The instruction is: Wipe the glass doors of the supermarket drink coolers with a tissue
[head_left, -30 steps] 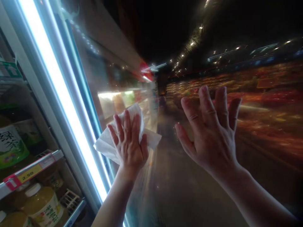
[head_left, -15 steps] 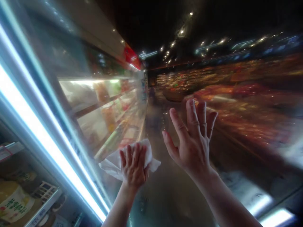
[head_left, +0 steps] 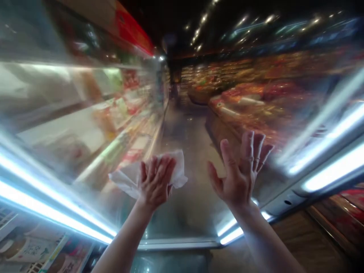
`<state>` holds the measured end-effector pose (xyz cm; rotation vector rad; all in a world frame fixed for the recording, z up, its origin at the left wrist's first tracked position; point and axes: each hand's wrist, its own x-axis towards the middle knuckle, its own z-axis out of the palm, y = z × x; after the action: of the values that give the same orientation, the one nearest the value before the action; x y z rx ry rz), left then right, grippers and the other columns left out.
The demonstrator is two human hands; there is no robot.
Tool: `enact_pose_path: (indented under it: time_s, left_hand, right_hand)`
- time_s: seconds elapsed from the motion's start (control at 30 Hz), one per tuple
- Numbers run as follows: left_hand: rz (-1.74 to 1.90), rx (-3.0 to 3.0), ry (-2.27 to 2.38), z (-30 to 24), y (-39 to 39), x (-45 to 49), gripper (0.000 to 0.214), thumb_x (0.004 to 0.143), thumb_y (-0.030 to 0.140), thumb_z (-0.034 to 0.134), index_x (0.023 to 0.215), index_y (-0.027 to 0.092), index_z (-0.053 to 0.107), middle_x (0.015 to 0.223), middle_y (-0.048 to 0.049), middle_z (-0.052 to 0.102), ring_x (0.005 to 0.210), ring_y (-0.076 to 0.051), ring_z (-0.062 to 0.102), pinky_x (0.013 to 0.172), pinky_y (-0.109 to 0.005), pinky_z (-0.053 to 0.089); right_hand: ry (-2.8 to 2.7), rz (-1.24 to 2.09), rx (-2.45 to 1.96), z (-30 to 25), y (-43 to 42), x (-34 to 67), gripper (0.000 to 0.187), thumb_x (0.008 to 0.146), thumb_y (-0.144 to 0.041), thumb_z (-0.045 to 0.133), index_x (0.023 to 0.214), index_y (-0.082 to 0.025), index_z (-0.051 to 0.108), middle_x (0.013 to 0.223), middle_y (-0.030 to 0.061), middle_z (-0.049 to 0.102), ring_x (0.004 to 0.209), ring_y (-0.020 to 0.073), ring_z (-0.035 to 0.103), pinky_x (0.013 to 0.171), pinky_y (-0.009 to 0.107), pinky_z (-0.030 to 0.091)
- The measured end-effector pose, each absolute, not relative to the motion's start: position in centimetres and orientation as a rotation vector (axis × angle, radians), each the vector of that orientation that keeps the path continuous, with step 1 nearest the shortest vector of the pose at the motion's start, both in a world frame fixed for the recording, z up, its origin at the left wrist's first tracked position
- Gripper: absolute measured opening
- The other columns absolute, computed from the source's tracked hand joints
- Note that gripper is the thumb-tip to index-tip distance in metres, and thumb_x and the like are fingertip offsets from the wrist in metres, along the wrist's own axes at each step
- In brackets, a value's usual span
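My left hand (head_left: 156, 181) lies with fingers extended over a crumpled white cloth (head_left: 178, 168), which it holds flat against what looks like a smooth glassy surface (head_left: 176, 220). Part of the cloth sticks out on both sides of the fingers, and the palm hides its middle. To the right, my right hand (head_left: 239, 174) is raised with its fingers spread and holds nothing. Whether its fingertips touch the surface, I cannot tell. The two hands are apart.
Bright light strips (head_left: 54, 210) run along the lower left, with more light strips (head_left: 335, 163) at right. Bottles (head_left: 31, 248) stand on a shelf at the lower left. Blurred shelves of goods (head_left: 122, 110) and a produce display (head_left: 256, 98) flank an aisle. A pale bar (head_left: 179, 244) crosses the bottom.
The view has turned, bringing the right-hand light strips and the bottom bar into sight. My left hand and the cloth shift slightly left and up; my right hand shifts right and a little down.
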<state>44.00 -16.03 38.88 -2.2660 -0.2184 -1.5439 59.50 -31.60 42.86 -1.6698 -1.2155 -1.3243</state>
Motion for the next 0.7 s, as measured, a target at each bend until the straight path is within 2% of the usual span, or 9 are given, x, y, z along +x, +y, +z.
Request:
enact_pose_path:
  time_s: [0.07, 0.13, 0.27, 0.33, 0.47, 0.63, 0.7]
  left_hand:
    - [-1.529, -2.268, -0.268, 40.5, -16.8, 45.1, 0.074, 0.098, 0.036, 0.047, 0.162, 0.014, 0.019, 0.167, -0.0060, 0.026, 0.160, -0.026, 0.003, 0.133, -0.050, 0.002]
    - [-1.443, -2.258, -0.164, 40.9, -17.4, 46.1, 0.070, 0.097, 0.032, 0.045, 0.161, 0.012, 0.024, 0.169, -0.0059, 0.021, 0.160, -0.027, 0.004, 0.133, -0.051, 0.004]
    - [-1.076, -2.225, 0.339, 39.3, -18.6, 46.8, 0.061, 0.094, 0.015, 0.040, 0.154, 0.015, 0.043, 0.171, -0.0011, 0.020, 0.160, -0.020, 0.012, 0.132, -0.038, 0.014]
    - [-0.996, -2.210, 0.423, 39.9, -19.0, 47.1, 0.059, 0.094, 0.017, 0.044, 0.153, 0.018, 0.045, 0.171, 0.0000, 0.021, 0.160, -0.020, 0.011, 0.132, -0.037, 0.013]
    - [-1.048, -2.210, 0.292, 42.1, -19.7, 48.1, 0.057, 0.098, 0.026, 0.045, 0.154, 0.021, 0.044, 0.170, 0.0010, 0.024, 0.160, -0.021, 0.009, 0.133, -0.042, 0.005]
    - [-0.685, -2.325, 0.621, 40.4, -19.0, 48.0, 0.061, 0.094, 0.011, 0.036, 0.152, 0.028, 0.046, 0.168, 0.0112, 0.026, 0.157, -0.006, 0.013, 0.130, -0.025, 0.015]
    - [-0.633, -2.398, 0.610, 40.6, -18.5, 47.9, 0.064, 0.093, 0.009, 0.034, 0.152, 0.031, 0.043, 0.168, 0.0122, 0.025, 0.157, -0.005, 0.012, 0.129, -0.026, 0.018]
  right_hand:
    - [-1.203, -1.329, -1.688, 41.8, -33.0, 60.6, 0.079, 0.096, -0.029, 0.064, 0.164, -0.032, 0.023, 0.174, 0.0056, 0.008, 0.159, 0.0400, 0.011, 0.122, 0.073, 0.019]
    - [-1.181, -1.329, -1.727, 40.9, -34.2, 61.5, 0.076, 0.097, -0.027, 0.062, 0.163, -0.031, 0.025, 0.174, 0.0039, 0.007, 0.159, 0.0367, 0.011, 0.124, 0.069, 0.016]
    - [-1.172, -1.332, -1.781, 39.5, -36.0, 62.5, 0.075, 0.097, -0.023, 0.061, 0.163, -0.033, 0.026, 0.174, 0.0027, 0.008, 0.160, 0.0333, 0.012, 0.126, 0.065, 0.020]
    - [-1.176, -1.334, -1.792, 38.9, -36.5, 62.7, 0.077, 0.096, -0.022, 0.062, 0.163, -0.033, 0.025, 0.174, 0.0027, 0.008, 0.159, 0.0334, 0.012, 0.126, 0.064, 0.022]
    - [-1.147, -1.320, -1.780, 38.1, -37.1, 62.7, 0.076, 0.096, -0.018, 0.058, 0.163, -0.034, 0.025, 0.174, 0.0054, 0.011, 0.158, 0.0360, 0.016, 0.123, 0.065, 0.029]
    - [-1.104, -1.282, -1.787, 37.8, -37.5, 62.6, 0.079, 0.095, -0.014, 0.058, 0.163, -0.034, 0.024, 0.173, 0.0063, 0.014, 0.157, 0.0355, 0.020, 0.124, 0.063, 0.030]
    - [-1.094, -1.283, -1.799, 37.9, -37.5, 62.4, 0.082, 0.094, -0.015, 0.061, 0.163, -0.035, 0.024, 0.173, 0.0052, 0.013, 0.157, 0.0352, 0.021, 0.124, 0.061, 0.030]
